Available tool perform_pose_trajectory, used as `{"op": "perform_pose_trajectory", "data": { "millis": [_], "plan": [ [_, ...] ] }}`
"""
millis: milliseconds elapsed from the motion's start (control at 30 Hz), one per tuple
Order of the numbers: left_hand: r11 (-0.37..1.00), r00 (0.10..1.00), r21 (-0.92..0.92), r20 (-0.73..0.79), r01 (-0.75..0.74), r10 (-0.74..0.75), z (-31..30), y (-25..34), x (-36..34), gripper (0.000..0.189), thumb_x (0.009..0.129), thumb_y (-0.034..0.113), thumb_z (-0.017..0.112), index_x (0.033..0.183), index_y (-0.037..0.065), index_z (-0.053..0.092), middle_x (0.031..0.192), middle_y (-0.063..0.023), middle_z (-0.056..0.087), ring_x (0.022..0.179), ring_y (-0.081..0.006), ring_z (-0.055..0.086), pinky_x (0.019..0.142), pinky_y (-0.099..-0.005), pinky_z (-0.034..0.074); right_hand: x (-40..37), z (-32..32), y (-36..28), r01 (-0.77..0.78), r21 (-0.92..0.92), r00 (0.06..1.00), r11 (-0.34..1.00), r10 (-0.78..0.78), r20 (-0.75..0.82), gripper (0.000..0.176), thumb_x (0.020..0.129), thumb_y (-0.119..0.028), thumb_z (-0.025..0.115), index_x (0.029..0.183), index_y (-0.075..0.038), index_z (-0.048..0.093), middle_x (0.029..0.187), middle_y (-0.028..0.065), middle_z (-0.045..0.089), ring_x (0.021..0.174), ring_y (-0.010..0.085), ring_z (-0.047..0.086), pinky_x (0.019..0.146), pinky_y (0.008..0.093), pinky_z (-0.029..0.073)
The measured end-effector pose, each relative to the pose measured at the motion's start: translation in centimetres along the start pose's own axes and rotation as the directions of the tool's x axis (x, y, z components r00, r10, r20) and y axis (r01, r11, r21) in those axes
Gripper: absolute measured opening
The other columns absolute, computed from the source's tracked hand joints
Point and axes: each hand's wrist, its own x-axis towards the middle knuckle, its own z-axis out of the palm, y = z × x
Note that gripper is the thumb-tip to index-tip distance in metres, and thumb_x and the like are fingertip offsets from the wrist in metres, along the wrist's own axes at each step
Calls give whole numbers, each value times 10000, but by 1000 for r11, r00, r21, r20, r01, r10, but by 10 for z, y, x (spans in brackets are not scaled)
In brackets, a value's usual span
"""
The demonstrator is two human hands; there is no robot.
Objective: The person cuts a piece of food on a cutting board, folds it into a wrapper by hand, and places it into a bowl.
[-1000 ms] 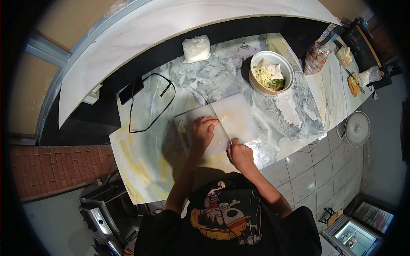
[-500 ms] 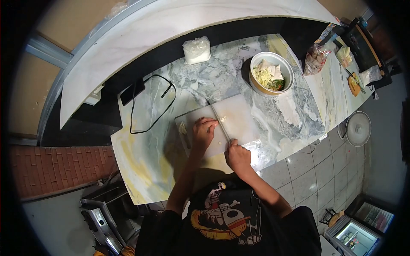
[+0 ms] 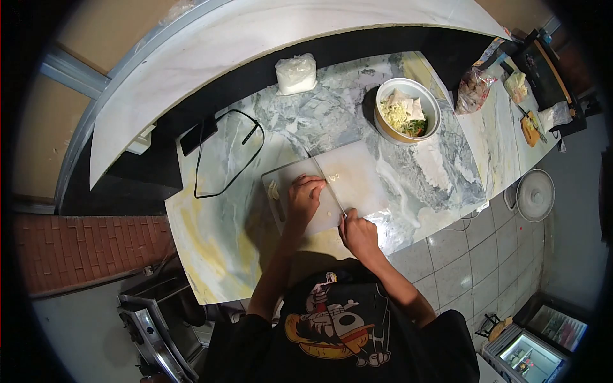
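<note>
My right hand [image 3: 359,233] is wrapped round the handle of a knife [image 3: 337,199]. Its long blade lies slantwise over a white cutting board [image 3: 361,169], right beside the fingertips of my left hand [image 3: 305,195]. Those fingers are bunched together and pressed down on the board; what they pinch is hidden beneath them. Small pale chopped bits [image 3: 333,178] lie just right of the blade, and one more bit sits nearer me. At the board's left end rest some pale, unchopped-looking pieces [image 3: 273,190], possibly garlic.
A round tub [image 3: 383,121] holding shredded pale and green food stands at the upper right of the marble counter [image 3: 236,236]. Behind the board is a plastic bag of white powder [image 3: 296,75]. A black strap [image 3: 220,191] and a dark phone [image 3: 199,136] lie left.
The knife blade has tipped to a thinner, more upright edge beside my left fingers. My right hand has barely shifted, and the left stays in place.
</note>
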Motion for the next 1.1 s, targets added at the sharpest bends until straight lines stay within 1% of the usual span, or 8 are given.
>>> {"op": "perform_pose_trajectory", "data": {
  "millis": [267,433,667,767,833,933,1033,1100],
  "plan": [
    [999,998,-18,-52,-35,34,5,-3,-4,69,767,48,704,830,75,705,873,-63,694,867,-262,648,916,-409,478,3,-6,-2,-25,4,999,1000,24,46,274,913,-225,543,776,5,484,510,200,570,462,362,605,447,439,498],
    [993,990,30,-77,-116,118,5,-3,-3,118,748,2,709,820,88,673,864,-28,670,836,-234,639,889,-399,483,6,-4,-1,-50,3,995,999,49,92,270,905,-230,548,805,16,495,543,209,588,498,367,620,472,442,509],
    [997,994,9,-76,-72,72,2,3,-3,94,755,10,695,808,84,674,850,-38,664,821,-245,633,861,-388,490,4,2,-5,-64,-47,993,997,68,98,223,858,-185,578,823,17,491,573,214,606,519,363,635,481,438,517],
    [1000,999,-13,-38,0,0,0,9,-2,97,752,8,694,817,79,681,851,-51,662,806,-257,634,841,-392,501,2,3,-9,-92,-54,993,994,96,68,219,858,-181,577,825,16,487,565,210,604,515,360,635,475,435,516],
    [1000,999,-9,-45,5,-5,-1,8,-3,93,765,64,723,854,88,712,875,-60,669,854,-248,636,805,-370,499,2,3,-10,-102,-41,993,994,104,61,221,864,-183,573,825,16,485,558,207,601,511,359,633,471,435,515],
    [998,997,-21,-57,-52,50,-1,6,0,112,740,14,705,833,76,697,835,-72,672,783,-270,644,859,-397,501,3,-1,-7,-93,-9,993,996,93,66,230,886,-194,556,818,14,485,544,212,590,503,363,627,469,441,511],
    [999,999,-31,-8,-35,35,-3,4,1,102,747,23,700,832,78,705,826,-70,677,790,-269,647,887,-403,496,3,-4,-6,-80,-18,994,997,81,76,221,898,-202,549,791,-21,481,546,183,600,530,343,647,480,428,528],
    [999,999,-29,-26,-46,45,0,1,-1,97,752,26,696,834,78,708,832,-67,678,796,-267,647,898,-409,492,1,-2,-3,-27,30,999,999,25,36,252,907,-206,550,790,8,487,526,213,573,481,373,607,457,449,498]
  ]
}}
